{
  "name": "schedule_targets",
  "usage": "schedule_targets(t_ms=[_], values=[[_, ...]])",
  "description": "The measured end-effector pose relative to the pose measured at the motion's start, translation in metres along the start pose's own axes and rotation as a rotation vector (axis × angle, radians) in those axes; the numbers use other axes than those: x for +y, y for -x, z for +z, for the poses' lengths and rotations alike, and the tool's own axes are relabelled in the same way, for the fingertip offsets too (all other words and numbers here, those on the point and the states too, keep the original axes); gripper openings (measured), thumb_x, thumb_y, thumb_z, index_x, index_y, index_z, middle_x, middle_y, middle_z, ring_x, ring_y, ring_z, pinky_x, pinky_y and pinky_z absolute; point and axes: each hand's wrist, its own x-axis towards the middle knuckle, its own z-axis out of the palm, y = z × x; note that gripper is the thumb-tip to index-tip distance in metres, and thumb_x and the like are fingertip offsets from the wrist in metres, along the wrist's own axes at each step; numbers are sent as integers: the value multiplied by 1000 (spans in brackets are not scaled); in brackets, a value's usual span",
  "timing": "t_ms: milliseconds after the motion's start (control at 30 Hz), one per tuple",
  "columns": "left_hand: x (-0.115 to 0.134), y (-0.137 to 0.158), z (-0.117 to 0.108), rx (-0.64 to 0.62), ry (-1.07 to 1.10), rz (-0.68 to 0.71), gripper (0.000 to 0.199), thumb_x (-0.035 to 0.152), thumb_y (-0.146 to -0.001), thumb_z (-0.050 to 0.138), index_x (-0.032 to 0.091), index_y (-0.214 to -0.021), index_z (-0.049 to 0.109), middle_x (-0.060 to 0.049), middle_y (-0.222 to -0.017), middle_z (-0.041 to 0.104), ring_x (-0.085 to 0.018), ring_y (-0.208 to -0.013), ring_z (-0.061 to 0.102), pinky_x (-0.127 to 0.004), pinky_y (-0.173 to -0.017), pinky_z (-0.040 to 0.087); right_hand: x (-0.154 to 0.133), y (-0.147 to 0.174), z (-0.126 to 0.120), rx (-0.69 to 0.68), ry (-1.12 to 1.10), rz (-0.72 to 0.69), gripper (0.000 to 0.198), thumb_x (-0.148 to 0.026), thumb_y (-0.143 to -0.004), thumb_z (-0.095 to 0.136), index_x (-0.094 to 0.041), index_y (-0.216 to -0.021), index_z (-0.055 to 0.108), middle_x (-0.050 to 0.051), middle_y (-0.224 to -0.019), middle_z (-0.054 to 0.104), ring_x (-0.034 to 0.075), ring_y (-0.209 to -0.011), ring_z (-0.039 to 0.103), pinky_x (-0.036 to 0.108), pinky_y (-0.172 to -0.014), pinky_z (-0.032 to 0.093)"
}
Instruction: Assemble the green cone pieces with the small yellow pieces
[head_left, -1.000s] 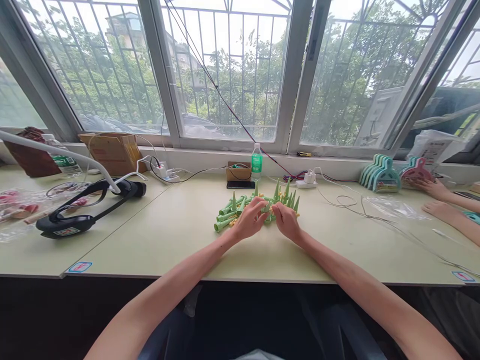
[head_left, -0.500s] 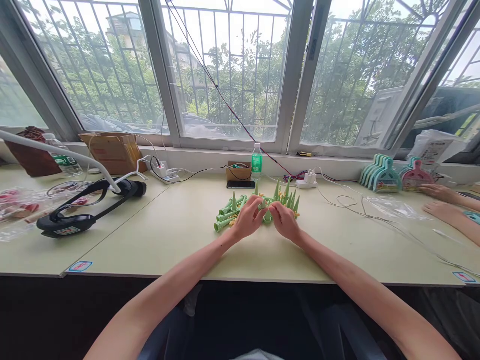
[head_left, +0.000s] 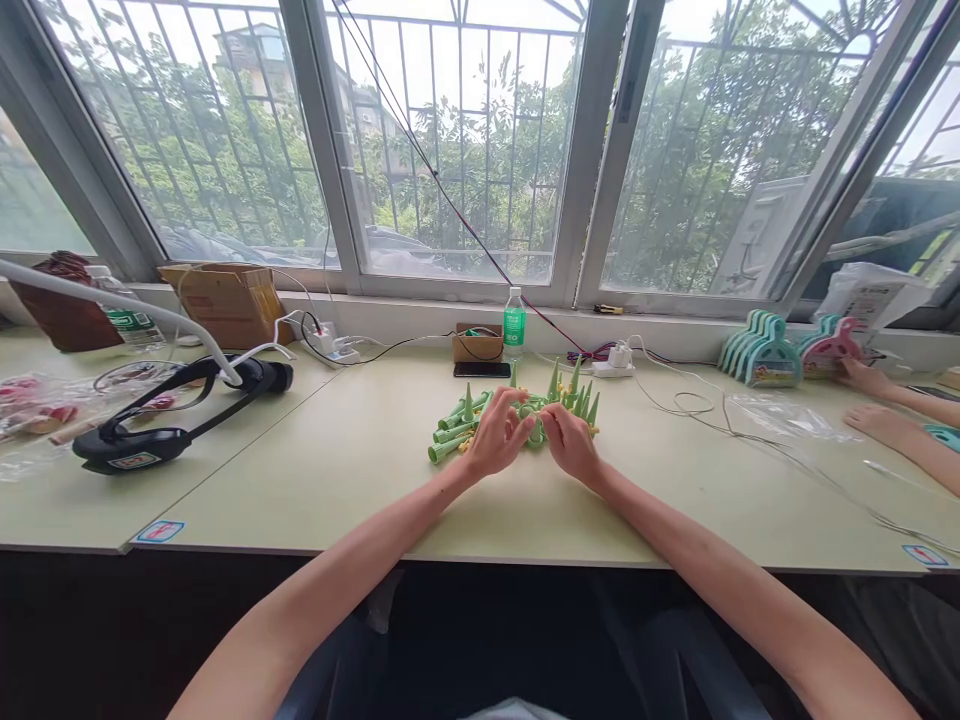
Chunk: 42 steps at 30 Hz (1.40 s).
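My left hand (head_left: 499, 434) hovers over a group of light green plastic pieces, its thumb and index finger apart with a gap between them. Close beside it, my right hand (head_left: 571, 440) is closed, its curled fingertips at a small green plastic piece (head_left: 534, 408) between the two hands; its shape is partly hidden. Green hollow tubes (head_left: 442, 452) lie to the left of my left hand. Pointed green cones (head_left: 591, 408) stand upright behind my right hand, with small yellow parts (head_left: 596, 431) among them.
A green-labelled bottle (head_left: 514, 325), small cardboard box (head_left: 478, 345) and phone (head_left: 481, 370) are behind the pieces. A black headset (head_left: 184, 415) lies left. At right are cables (head_left: 731, 430), teal hangers (head_left: 772, 360) and another person's hands (head_left: 885, 425).
My left thumb and index finger have spread apart, away from the green piece; my right hand stays nearly in place. The other person's far hand has moved onto the pink hanger.
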Motion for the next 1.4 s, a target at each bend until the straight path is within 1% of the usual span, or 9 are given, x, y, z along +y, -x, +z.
schedule_targets(t_ms=[167,300,467,567,733,833,933,1167,1400], values=[[0,0,-2,48,88,-33,35,47,-97,37,19,-113,49,-6,-100,53,-4,-53,46,-19,-47,39,0,0,-1,37,25,-6,22,-31,-100,36,-20,-86,49,-4,-61,45,10,-51,37,22,-54,34],[-1,0,-3,92,65,-103,35,47,-98,33,18,-105,51,1,-74,55,-6,-47,43,-21,-48,37,1,1,-1,56,28,9,23,-32,-101,34,-20,-89,50,-4,-61,47,11,-51,40,22,-54,35],[1,-2,-3,41,-39,-122,50,46,-99,28,17,-67,53,1,-53,50,-11,-49,46,-26,-56,39,1,2,-1,70,8,2,23,-34,-101,33,-21,-92,49,-3,-62,46,11,-51,40,23,-54,36],[2,-3,-1,-24,-27,-149,59,48,-99,27,17,-55,51,1,-46,48,-12,-50,48,-26,-57,39,0,1,-2,66,13,-12,23,-34,-101,33,-21,-91,49,-3,-62,47,12,-51,41,23,-54,36],[-2,-2,2,-84,44,-273,64,55,-97,28,15,-59,61,2,-43,49,-11,-45,47,-25,-54,38,1,1,-2,72,23,-39,21,-32,-101,34,-21,-91,49,-3,-62,48,11,-51,41,23,-53,36],[-3,-2,2,-82,69,-320,66,58,-95,29,15,-54,59,2,-42,49,-11,-44,47,-25,-52,38,1,1,-1,63,25,-33,22,-32,-101,34,-21,-92,50,-3,-62,49,11,-51,42,23,-54,37],[-2,-3,1,-86,69,-309,67,59,-95,30,16,-48,52,1,-40,48,-11,-44,47,-25,-53,38,1,2,-1,54,20,-29,23,-33,-101,33,-21,-92,50,-3,-62,50,12,-52,43,24,-54,37],[-6,-2,-1,-144,104,-311,65,57,-95,32,16,-48,50,2,-38,46,-9,-41,46,-24,-52,39,3,1,-1,37,7,-8,24,-35,-101,33,-22,-89,49,-3,-61,50,11,-51,44,23,-54,37],[-10,0,-2,-181,113,-333,63,58,-94,34,15,-53,54,3,-38,45,-9,-38,44,-22,-49,38,5,2,0,31,-9,6,23,-34,-101,34,-21,-89,48,-3,-61,50,11,-51,44,23,-54,38]])
